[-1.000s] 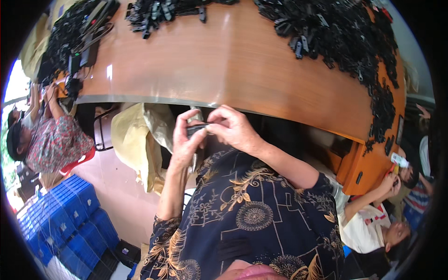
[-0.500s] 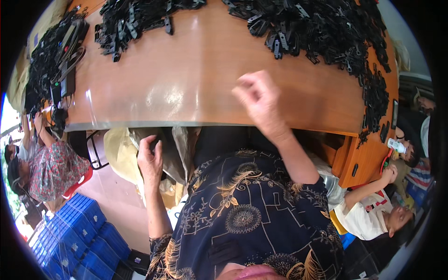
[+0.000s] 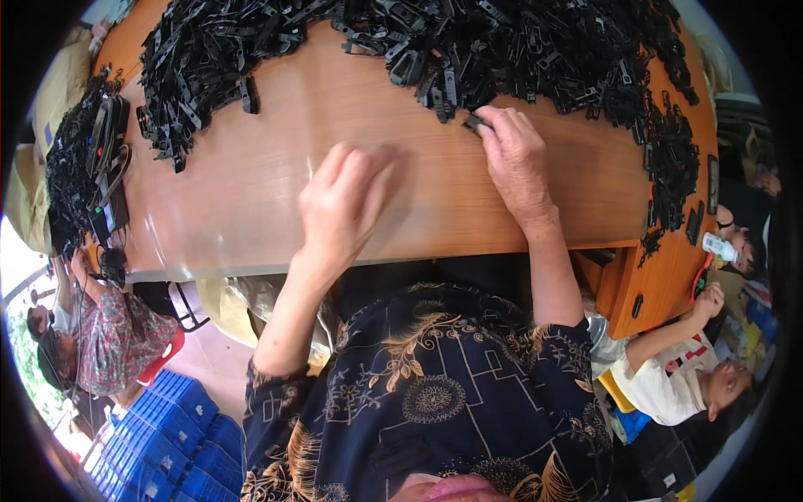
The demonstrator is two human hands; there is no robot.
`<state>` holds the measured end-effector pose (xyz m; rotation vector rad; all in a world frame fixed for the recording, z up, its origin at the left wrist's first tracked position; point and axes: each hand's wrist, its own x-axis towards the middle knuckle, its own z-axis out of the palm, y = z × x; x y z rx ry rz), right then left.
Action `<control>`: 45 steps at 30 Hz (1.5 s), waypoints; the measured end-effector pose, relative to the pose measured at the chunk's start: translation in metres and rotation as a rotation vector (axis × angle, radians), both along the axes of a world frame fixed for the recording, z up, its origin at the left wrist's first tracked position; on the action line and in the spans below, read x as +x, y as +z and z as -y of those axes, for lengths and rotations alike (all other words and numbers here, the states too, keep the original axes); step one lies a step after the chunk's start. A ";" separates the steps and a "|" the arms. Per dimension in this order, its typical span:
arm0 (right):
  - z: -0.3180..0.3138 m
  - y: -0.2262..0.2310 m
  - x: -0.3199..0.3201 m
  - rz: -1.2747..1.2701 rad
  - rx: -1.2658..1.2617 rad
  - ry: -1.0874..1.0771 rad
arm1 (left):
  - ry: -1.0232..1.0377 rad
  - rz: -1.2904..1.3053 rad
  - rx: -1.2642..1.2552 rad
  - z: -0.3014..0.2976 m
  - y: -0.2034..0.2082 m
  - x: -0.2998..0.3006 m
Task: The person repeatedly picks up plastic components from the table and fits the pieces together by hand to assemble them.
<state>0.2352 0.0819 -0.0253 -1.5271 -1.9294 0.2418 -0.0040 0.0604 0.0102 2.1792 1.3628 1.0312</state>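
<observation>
My right hand (image 3: 517,159) pinches a small black plastic piece (image 3: 475,123) between thumb and fingers, at the near edge of a big heap of similar black plastic pieces (image 3: 535,58). To its left, above the brown tabletop (image 3: 242,197), hovers my left hand (image 3: 341,201). Its fingers are curled and smeared by motion, so whether they hold anything cannot be made out. Further left, another heap of long, narrow black pieces (image 3: 196,71) spreads over the table, a few lying loose at its rim.
Cables and black devices (image 3: 109,167) lie at the table's left end. Stacked blue crates (image 3: 159,418) stand on the floor at lower left. One person (image 3: 117,343) sits at left, another (image 3: 669,376) at right, near a white bottle (image 3: 719,247). A wooden drawer (image 3: 627,293) is below the table.
My left hand has risen from below the table edge to over the tabletop. My right hand has moved right and forward to the heap and now grips a black piece. The view has shifted.
</observation>
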 end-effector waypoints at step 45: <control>0.054 0.012 -0.092 -1.458 -0.688 0.267 | -0.027 1.272 -0.679 0.054 -0.027 -0.007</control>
